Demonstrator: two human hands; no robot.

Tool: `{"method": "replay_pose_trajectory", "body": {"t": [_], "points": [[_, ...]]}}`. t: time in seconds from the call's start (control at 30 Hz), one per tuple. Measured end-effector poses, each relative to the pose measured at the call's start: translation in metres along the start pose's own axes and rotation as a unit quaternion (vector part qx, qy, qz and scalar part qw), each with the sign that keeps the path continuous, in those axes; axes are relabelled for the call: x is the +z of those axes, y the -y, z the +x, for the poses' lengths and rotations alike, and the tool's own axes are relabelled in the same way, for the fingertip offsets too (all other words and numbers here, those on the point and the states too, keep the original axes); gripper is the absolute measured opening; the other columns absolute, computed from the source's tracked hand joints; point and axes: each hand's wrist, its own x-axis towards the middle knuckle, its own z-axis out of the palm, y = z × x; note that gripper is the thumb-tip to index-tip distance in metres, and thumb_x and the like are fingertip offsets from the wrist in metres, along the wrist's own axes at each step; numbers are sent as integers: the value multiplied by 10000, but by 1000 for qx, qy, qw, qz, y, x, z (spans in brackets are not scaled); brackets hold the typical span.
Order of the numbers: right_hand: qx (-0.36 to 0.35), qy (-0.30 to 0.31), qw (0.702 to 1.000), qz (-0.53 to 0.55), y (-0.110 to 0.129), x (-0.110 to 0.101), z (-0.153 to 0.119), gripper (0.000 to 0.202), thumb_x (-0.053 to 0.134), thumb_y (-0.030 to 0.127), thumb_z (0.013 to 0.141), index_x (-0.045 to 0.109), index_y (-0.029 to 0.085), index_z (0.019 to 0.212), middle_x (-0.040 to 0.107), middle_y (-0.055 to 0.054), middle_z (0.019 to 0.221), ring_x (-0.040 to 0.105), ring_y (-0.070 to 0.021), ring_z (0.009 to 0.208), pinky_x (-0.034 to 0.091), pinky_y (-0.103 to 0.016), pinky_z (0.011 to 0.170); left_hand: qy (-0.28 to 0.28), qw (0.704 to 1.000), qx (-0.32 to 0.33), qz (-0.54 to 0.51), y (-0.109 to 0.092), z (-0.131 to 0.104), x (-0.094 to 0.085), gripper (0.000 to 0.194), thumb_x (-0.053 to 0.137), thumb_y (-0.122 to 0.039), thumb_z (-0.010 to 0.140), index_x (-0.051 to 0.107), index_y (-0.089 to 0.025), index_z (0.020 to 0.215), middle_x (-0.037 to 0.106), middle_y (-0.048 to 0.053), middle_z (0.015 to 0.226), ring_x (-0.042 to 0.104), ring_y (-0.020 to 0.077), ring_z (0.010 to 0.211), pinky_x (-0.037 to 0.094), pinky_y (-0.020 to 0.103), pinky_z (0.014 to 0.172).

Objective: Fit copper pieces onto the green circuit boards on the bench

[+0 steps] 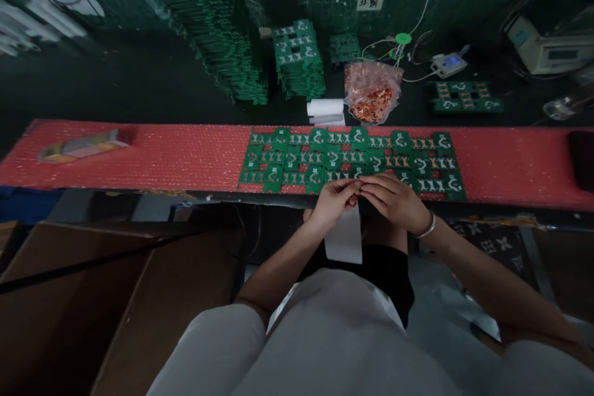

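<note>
Green circuit boards (pixel 302 158) lie in a block on a red bubble-wrap strip (pixel 185 154); some at the right carry copper-coloured pieces. My left hand (pixel 335 199) and my right hand (pixel 394 201) meet at the front edge of this block. Both have their fingers pinched together, fingertips nearly touching. Whatever is between them is too small to make out. From below my hands hangs a white paper strip (pixel 344 238). Behind the boards sits a clear bag of copper-coloured pieces (pixel 374 96), next to a white roll (pixel 325 107).
Tall stacks of green boards (pixel 213 31) and a shorter stack (pixel 301 59) stand at the back. More boards (pixel 466 98), a small device with a lit screen (pixel 449 64) and a boxy instrument (pixel 552 46) are at the right. Cardboard boxes (pixel 171 303) stand below left.
</note>
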Motion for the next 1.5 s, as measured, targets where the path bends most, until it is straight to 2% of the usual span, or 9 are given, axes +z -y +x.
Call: {"method": "replay_pose_trajectory", "body": {"t": [0.33,0.53,0.67,0.8,1.13,1.23,1.33,1.4,1.5], "points": [[-9,17,999,-51,5,5,7,242,532,150,952,674,213,1137,702,-85,1162,645,-238,1033,533,-443,877,-26,999,-25,-26,-5,-1,-11,382,851,-358,575,663,-108,795,526,-26,556,423,44,457,233,195,439],[68,-14,997,-17,-42,16,22,204,527,228,965,703,208,1068,726,-77,1086,653,-227,992,526,-448,926,-34,998,-9,-48,-14,-6,-12,402,799,-435,652,707,-108,867,577,15,707,457,46,497,189,195,417],[49,41,997,-33,-69,28,25,230,495,224,976,710,174,1041,727,-81,1086,632,-231,999,506,-432,935,-16,998,3,-53,-18,-11,-18,416,802,-438,660,713,-105,892,569,14,701,456,48,491,194,193,416],[11,66,996,-63,-73,34,24,250,474,190,975,709,134,1036,717,-106,1102,614,-234,1002,493,-406,924,-16,999,6,-39,-19,-12,-23,425,802,-455,671,714,-104,895,563,9,701,457,43,490,197,189,415],[38,87,991,-92,-64,29,28,235,501,169,947,709,160,1056,707,-106,1105,593,-266,1033,482,-457,924,-21,999,10,-26,-20,-13,-26,443,822,-480,659,727,-108,878,554,-4,683,438,33,479,200,189,414],[80,26,995,-50,-45,21,31,185,546,195,927,719,208,990,690,-97,1111,607,-265,1037,489,-484,924,-24,999,9,-27,-21,-13,-27,433,842,-463,642,723,-113,868,575,1,682,434,31,478,200,185,414],[95,-34,993,60,-19,12,35,171,582,253,919,706,242,1036,677,-80,1084,638,-229,991,529,-437,891,-27,999,13,-29,-20,-12,-29,418,868,-447,604,694,-121,799,563,-13,627,426,32,463,190,181,410],[77,-35,992,97,-5,8,36,221,623,290,903,686,253,1111,673,-74,1082,641,-220,982,535,-416,882,-28,999,17,-25,-18,-12,-29,415,870,-454,594,667,-128,750,526,-31,558,404,33,442,188,180,410],[34,-11,997,68,5,5,36,238,641,290,905,676,248,1137,679,-75,1057,625,-223,971,514,-420,880,-28,999,26,3,-15,-12,-30,403,847,-473,623,669,-129,735,500,-38,513,394,38,433,215,184,422]]}}
